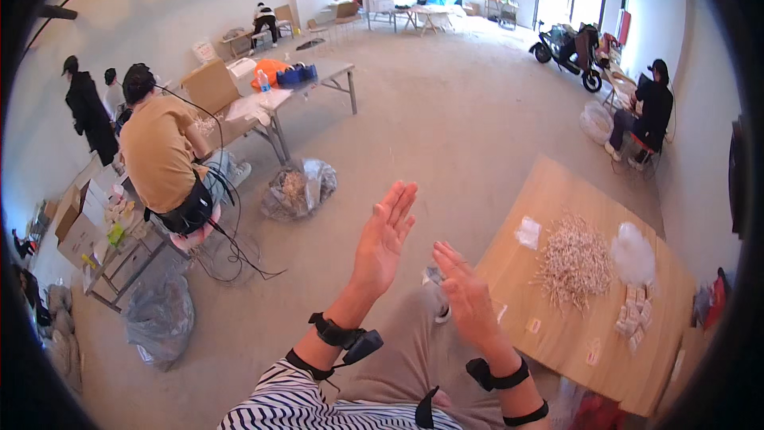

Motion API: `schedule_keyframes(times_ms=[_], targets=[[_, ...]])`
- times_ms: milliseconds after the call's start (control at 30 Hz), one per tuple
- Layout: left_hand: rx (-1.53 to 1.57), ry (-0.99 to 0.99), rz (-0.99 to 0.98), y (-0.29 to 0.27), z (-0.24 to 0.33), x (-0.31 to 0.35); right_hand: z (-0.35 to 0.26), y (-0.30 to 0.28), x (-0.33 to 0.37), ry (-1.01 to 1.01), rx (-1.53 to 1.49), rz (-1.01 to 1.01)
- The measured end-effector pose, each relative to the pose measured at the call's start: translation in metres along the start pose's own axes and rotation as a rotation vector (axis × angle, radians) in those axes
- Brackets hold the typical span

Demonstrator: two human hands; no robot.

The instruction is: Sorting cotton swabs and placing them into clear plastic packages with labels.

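Both of my hands are raised in front of me, above my lap and the floor. My left hand [383, 240] is stretched out flat with its fingers pointing up, and it holds nothing. Lower and to its right, my right hand [468, 293] has its fingers extended too, with nothing in it. The two hands are apart. Closest to the right hand is a wooden table [501, 279]. On it lie a heap of thin pale sticks [574, 261] that look like cotton swabs, several small packs [634, 314], a clear plastic bag [634, 253] and a small white packet [528, 232].
A person in a tan shirt [163, 147] sits at the left near long tables [274, 107]. Clear bags [159, 318] stand on the floor, one holding sticks [296, 189]. A person in black [654, 103] sits at the far right, near a scooter [569, 52]. Cables [239, 247] trail along the floor.
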State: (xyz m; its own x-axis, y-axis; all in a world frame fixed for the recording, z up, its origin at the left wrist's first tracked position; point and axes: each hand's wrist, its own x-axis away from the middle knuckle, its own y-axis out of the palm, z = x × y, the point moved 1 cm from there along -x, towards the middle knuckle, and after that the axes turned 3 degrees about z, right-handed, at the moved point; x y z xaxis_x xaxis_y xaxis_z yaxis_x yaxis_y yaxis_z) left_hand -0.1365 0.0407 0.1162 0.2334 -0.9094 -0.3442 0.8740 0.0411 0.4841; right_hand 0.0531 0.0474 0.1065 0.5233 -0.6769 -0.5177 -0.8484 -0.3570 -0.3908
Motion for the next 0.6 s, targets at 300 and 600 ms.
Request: schedule_keyframes(times_ms=[300, 600], targets=[[0.025, -0.122, 0.008, 0.0, -0.032, 0.018, 0.033, -0.05, 0.056, 0.267, 0.082, 0.239], [-0.065, -0.319, 0.045, -0.022, -0.081, 0.046, 0.104, -0.075, 0.125, 0.465, 0.416, 0.375]])
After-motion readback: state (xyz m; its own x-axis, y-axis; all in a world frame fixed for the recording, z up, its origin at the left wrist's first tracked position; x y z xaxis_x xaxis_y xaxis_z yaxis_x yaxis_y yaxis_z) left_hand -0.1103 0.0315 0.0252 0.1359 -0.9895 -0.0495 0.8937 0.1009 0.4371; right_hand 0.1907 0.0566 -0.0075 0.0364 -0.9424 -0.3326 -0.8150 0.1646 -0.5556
